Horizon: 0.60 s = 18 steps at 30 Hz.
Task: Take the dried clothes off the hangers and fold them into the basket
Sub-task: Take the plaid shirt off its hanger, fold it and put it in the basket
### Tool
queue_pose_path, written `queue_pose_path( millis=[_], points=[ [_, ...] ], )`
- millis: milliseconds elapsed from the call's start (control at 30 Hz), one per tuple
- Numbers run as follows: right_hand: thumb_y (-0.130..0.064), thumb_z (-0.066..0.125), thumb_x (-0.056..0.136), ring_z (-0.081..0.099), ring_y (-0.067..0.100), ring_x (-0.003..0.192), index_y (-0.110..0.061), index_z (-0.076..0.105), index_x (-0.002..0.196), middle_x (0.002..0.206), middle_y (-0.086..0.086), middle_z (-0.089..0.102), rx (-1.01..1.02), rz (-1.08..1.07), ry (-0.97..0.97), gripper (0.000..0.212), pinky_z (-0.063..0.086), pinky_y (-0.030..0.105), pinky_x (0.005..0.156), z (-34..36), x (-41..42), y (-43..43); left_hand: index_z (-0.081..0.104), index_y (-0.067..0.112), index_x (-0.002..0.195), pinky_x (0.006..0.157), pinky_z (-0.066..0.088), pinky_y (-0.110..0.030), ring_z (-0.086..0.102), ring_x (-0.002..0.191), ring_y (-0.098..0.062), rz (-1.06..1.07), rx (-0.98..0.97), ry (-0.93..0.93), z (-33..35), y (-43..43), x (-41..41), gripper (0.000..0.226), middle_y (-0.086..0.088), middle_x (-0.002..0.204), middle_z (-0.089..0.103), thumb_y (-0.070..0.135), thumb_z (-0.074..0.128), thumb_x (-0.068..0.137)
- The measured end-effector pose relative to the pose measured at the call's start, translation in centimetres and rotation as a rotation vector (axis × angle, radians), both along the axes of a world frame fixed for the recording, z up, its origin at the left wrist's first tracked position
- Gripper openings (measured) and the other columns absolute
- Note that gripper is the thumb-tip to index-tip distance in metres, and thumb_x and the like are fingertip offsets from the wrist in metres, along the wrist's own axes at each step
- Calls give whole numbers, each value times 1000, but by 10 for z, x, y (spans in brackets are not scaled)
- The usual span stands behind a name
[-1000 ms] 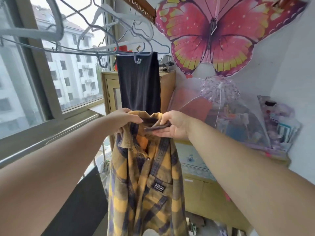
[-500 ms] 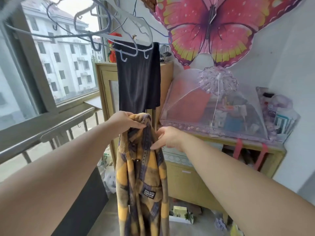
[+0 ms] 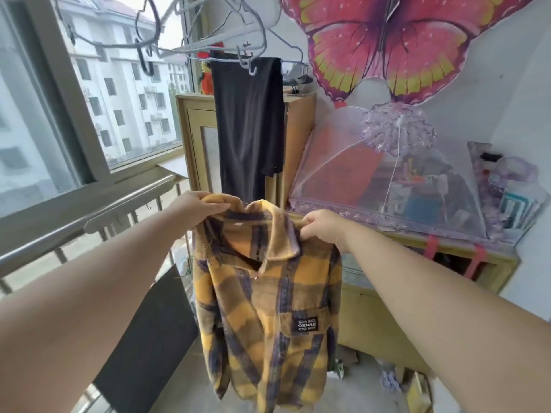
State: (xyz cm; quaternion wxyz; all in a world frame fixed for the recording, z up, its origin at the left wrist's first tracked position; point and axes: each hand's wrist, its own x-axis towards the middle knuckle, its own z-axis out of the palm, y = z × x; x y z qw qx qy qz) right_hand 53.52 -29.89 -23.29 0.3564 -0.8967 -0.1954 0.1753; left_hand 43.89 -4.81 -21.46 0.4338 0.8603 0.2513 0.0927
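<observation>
A yellow and dark-blue plaid shirt (image 3: 268,317) hangs spread out in front of me, collar up, a black label on its chest pocket. My left hand (image 3: 198,208) grips its left shoulder and my right hand (image 3: 323,226) grips its right shoulder. Behind it a dark garment (image 3: 249,126) hangs from a hanger. Several empty wire hangers (image 3: 208,40) hang overhead on the rail. No basket is in view.
A wooden cabinet (image 3: 301,138) stands behind the clothes, with a lower cabinet (image 3: 387,317) to its right carrying a pink mesh food cover (image 3: 387,180). A window and metal railing (image 3: 119,204) run along the left. A dark board (image 3: 149,338) leans below the railing. A butterfly kite (image 3: 387,40) decorates the wall.
The shirt was bunched together between my hands; now my right hand has moved right and taken its other shoulder, so the shirt hangs spread open facing me.
</observation>
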Motion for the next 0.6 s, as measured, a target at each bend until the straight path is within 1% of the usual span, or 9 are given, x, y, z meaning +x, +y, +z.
queue_pose_path(
  millis=[67,133,200,300,367,400,467,533,600],
  points=[
    [-3,52,85,55,24,82,-8,64,84,80,8,60,-85,-98,-148,13,41,28,63,-1,7,1,65,23,106,79,54,-35,61,93,-25,-3,-3,34,-3,6,-2,30,-7,97,66,34,73,80],
    [-2,47,88,58,27,82,-7,69,91,89,11,66,-130,-237,-281,24,44,29,66,-2,13,3,65,17,108,75,52,-30,60,90,-23,-37,14,128,-8,10,-2,27,-8,97,65,15,71,82],
    [-2,45,88,55,26,77,-10,68,92,93,12,66,-142,-318,-377,25,40,27,63,1,14,5,63,16,104,70,49,-27,58,81,-19,-59,147,233,-12,8,-1,23,-7,92,63,3,59,85],
    [2,44,85,52,27,77,-13,64,89,92,12,65,-127,-338,-532,26,35,26,59,5,18,8,58,11,88,52,43,-23,53,66,-17,23,373,272,-17,1,1,14,-6,78,58,6,46,85],
    [4,43,85,53,27,76,-15,63,87,88,11,65,-43,-331,-593,27,33,25,52,9,18,8,56,7,80,51,41,-25,50,63,-18,79,400,268,-21,2,3,13,-7,73,53,11,45,85],
    [3,42,86,54,28,75,-16,62,86,86,11,64,-1,-335,-609,28,33,25,50,11,19,7,57,5,83,58,44,-27,51,66,-19,90,298,248,-25,3,3,14,-9,77,55,14,46,86],
    [2,43,87,56,28,75,-18,61,83,83,9,64,70,-354,-633,27,38,25,54,18,21,3,56,3,102,77,47,-33,56,77,-21,50,-53,182,-33,5,5,22,-12,88,59,17,45,90],
    [2,42,87,55,27,76,-20,60,82,81,6,62,116,-371,-640,28,40,27,59,24,21,1,51,4,113,82,46,-34,60,83,-22,-32,-351,158,-38,0,-1,30,-13,94,64,27,44,95],
    [3,41,85,52,26,76,-19,59,82,81,5,59,154,-394,-627,29,37,27,61,29,21,0,52,8,117,88,50,-39,65,96,-29,-112,-530,152,-46,0,-4,49,-16,104,68,48,53,90]
  ],
)
